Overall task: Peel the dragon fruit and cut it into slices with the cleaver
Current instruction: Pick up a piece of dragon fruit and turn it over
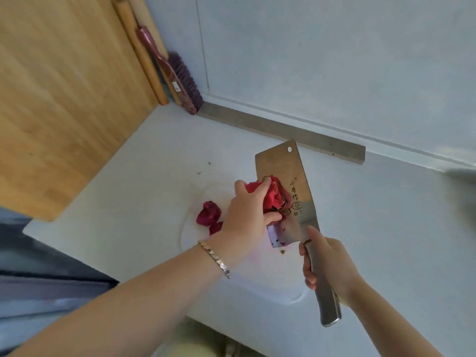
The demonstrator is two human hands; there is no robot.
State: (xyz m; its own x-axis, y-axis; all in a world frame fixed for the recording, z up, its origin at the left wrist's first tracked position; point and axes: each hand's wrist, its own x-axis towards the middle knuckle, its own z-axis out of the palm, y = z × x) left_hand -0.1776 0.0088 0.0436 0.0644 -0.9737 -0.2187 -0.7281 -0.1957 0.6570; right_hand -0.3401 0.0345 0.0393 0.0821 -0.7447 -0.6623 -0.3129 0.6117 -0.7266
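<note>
Head view shows the peeling step in hand: the left hand [247,210], its fingers [265,184] curled round the dragon fruit [273,194], holds it near frame centre against the blade of the cleaver [286,171]. The right hand [329,264] grips the cleaver's handle with wrapped fingers at 5 o'clock of the fruit. The fruit presents bright red-pink skin with withered brownish scale tips, and dark magenta pieces [209,213] lie on the white cutting board [192,235] at 9 o'clock of the left hand. Judgement: the next move calls for a shallow, controlled draw of the edge under the skin, the holding fingers kept clear of it.
</note>
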